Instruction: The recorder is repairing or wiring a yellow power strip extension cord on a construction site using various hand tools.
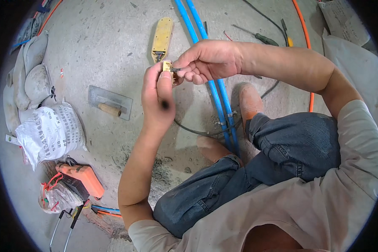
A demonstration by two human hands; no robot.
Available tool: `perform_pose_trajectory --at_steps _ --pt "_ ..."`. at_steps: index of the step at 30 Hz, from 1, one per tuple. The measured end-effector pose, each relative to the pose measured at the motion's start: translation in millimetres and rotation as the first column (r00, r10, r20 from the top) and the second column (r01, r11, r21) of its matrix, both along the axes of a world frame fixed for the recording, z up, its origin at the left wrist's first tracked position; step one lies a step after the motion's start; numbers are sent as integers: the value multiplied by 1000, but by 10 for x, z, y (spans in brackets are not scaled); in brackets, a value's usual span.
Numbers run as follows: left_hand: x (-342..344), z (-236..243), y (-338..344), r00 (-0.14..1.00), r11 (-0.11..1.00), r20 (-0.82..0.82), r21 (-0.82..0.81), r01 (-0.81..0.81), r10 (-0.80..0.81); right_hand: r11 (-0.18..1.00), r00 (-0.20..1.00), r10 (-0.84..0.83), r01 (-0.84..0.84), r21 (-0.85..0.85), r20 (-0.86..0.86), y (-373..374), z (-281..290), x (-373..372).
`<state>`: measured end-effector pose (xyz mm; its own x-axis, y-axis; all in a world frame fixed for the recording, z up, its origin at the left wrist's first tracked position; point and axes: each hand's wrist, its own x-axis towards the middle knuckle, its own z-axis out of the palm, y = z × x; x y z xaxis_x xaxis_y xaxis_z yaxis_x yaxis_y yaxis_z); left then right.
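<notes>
My left hand is closed around a small cream-yellow plastic piece, held up between thumb and fingers. My right hand meets it from the right, thumb and forefinger pinched on a thin dark piece, perhaps a wire end, that touches the plastic piece. The fingers partly cover both, so how they join cannot be made out. Just beyond my left hand lies a long yellow housing on the concrete floor, with dark parts showing at its near end.
Two blue pipes run past my feet beside a black cable. A trowel lies to the left, near a white sack and an orange case. Beyond my right arm are a screwdriver and an orange pipe.
</notes>
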<state>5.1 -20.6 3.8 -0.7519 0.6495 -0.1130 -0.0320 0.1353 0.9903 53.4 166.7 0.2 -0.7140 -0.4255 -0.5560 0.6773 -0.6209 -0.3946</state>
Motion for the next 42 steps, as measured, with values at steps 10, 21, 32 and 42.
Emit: perform_pose_trajectory --at_steps 10,21,32,42 --pt "-72 0 -25 977 996 211 -76 36 -19 645 840 331 130 753 -429 -99 -35 65" --pt "-51 65 -50 995 991 91 -125 50 -38 341 667 530 399 851 -524 -111 84 187" --pt "11 -125 -75 992 994 -92 -74 82 -88 275 555 597 537 798 -579 -83 -85 223" --pt "-14 -149 -110 675 982 -734 -175 -75 -80 -192 849 527 83 978 31 613 -1113 650"
